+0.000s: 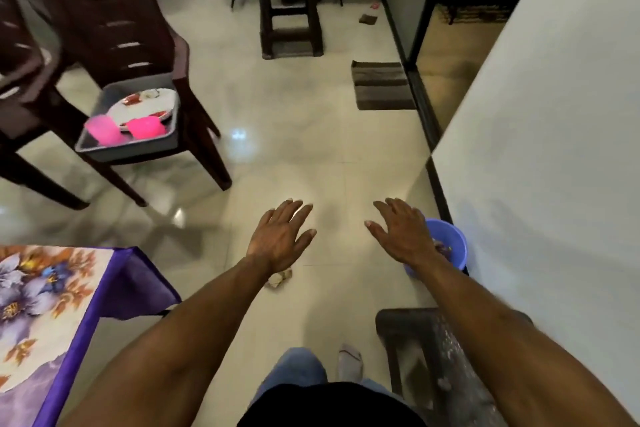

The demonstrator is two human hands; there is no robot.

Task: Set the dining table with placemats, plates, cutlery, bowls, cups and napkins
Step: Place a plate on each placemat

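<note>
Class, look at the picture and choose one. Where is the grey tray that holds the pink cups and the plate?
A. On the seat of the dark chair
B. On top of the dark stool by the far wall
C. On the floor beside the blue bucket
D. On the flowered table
A: the grey tray rests on the seat of the dark chair, with the pink cups and the plate inside it.
</note>
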